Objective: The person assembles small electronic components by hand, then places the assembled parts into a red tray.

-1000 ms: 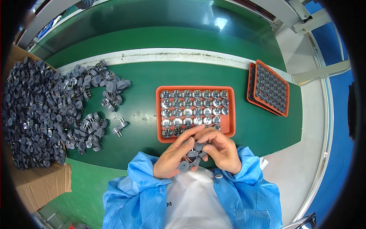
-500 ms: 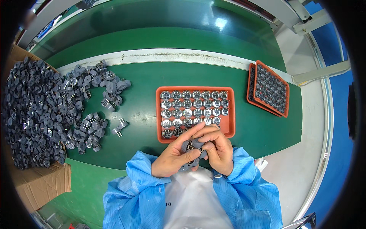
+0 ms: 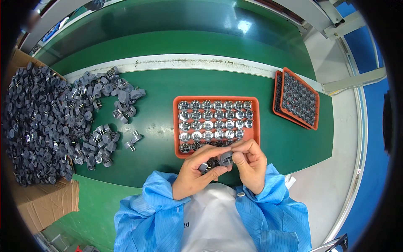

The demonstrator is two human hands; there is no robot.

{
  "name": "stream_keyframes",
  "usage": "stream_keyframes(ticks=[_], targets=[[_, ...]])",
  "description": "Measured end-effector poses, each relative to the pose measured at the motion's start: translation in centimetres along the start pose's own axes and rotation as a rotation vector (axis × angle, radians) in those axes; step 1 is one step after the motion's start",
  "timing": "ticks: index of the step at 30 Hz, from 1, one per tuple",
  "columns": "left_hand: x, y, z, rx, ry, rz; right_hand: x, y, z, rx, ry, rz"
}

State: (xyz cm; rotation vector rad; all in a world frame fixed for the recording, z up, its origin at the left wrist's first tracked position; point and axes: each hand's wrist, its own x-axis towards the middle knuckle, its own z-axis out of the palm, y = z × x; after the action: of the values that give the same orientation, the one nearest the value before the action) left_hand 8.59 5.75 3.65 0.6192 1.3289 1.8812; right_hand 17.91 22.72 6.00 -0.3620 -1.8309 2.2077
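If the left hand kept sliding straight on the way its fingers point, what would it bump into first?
The left hand points up and to the right, toward the right hand. It would likely meet the small grey part pinched between them first, then the right hand's fingers, with the orange tray beyond.

The tray (image 3: 216,125) lies on the mat (image 3: 159,109), just behind both hands. Left of it is the pile of parts (image 3: 50,122), partly on cardboard (image 3: 46,201). Right of it lies the stack of trays (image 3: 297,98). The belt (image 3: 168,29) runs behind everything.

Head-worn fisheye, steeply downward, close
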Motion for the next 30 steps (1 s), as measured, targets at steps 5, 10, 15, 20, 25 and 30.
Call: stream_keyframes(ticks=[5, 10, 15, 20, 25, 30], targets=[[-0.4, 0.0, -0.3, -0.058, -0.022, -0.03, -0.2, -0.5, -0.3, -0.276, 0.004, -0.127], [-0.3, -1.0, -0.2, -0.017, -0.067, -0.081, -0.3, -1.3, -1.3, -0.668, -0.061, -0.346], [-0.1, 0.0, -0.3, -0.265, -0.134, -0.369, 2.1, -1.2, -5.7, -0.822, 0.138, -0.252], [0.2, -0.5, -0.6, -0.549, -0.012, -0.371, 4.1, 0.7, -8.9, -1.07, 0.186, -0.367], [0.2, 0.2, 0.1, -0.401, 0.069, -0.339, 4.4, 1.5, -8.5, -1.145, 0.22, -0.384], [-0.3, -1.0, 0.0, -0.16, 0.119, -0.219, 4.4, 0.9, -7.6, -1.221, 0.263, -0.411]])
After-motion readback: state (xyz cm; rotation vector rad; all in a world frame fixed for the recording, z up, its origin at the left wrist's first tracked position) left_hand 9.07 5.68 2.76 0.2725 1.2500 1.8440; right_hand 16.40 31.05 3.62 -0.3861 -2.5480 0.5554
